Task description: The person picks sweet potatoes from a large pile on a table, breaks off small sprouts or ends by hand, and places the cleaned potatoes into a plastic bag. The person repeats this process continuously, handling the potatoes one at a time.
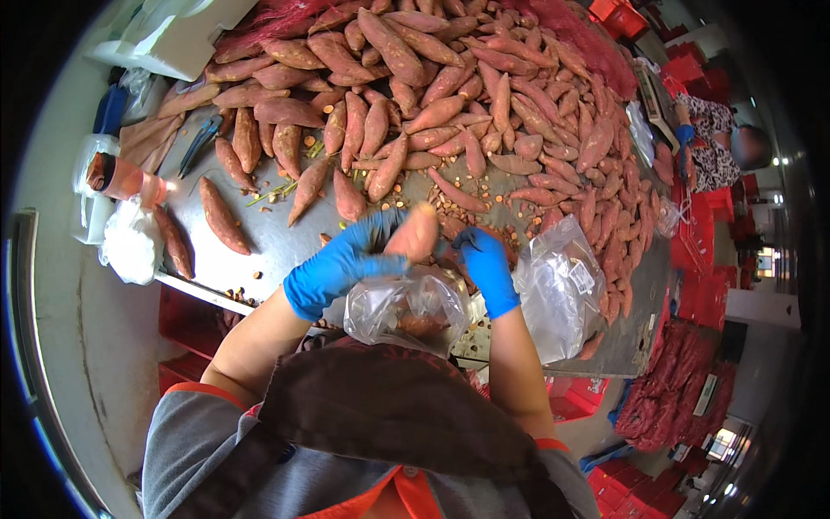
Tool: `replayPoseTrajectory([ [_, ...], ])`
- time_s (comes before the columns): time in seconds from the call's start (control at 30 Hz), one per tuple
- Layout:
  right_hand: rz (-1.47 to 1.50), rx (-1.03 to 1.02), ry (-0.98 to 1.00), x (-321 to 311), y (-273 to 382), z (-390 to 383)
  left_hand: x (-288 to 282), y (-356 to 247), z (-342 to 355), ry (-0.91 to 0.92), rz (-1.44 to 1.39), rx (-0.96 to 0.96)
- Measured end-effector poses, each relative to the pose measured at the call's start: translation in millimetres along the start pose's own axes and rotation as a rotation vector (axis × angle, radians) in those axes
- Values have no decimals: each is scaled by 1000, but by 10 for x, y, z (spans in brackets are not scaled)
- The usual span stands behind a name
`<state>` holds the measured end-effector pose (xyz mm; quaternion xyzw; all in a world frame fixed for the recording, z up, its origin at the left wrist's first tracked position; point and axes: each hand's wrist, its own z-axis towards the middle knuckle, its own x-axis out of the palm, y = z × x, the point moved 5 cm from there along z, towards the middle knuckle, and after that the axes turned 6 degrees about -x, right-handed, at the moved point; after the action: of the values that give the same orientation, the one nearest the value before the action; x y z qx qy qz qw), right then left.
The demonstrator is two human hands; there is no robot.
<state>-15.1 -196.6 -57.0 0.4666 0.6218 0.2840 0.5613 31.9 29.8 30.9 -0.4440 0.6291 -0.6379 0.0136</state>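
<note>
My left hand (350, 264), in a blue glove, is closed around a sweet potato (415, 235) whose pale end points away from me. To its right, my right hand (486, 266), also gloved in blue, has its fingers drawn together. What they grip, if anything, is hidden. Just below both hands sits a clear plastic bag (406, 307) with sweet potatoes showing inside. Another clear plastic bag (562, 290) lies right of my right hand. Small cut-off ends (445, 208) are strewn on the metal table (285, 251) beyond my hands.
A large heap of sweet potatoes (510, 112) covers the table's far and right parts. Blue-handled cutters (201, 144), a bottle (125, 177) and a white bag (132, 240) lie at left. Another person (718, 143) is at far right, near red crates (705, 290).
</note>
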Motion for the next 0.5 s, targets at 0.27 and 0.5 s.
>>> replayPoseTrajectory([
  [0.27,-504,-509,-235,306,1097,-372,-184,514,273,-108,-993,-67],
  [0.5,-541,-377,-312,372,1007,-251,24,527,178,-7,-1174,-42],
])
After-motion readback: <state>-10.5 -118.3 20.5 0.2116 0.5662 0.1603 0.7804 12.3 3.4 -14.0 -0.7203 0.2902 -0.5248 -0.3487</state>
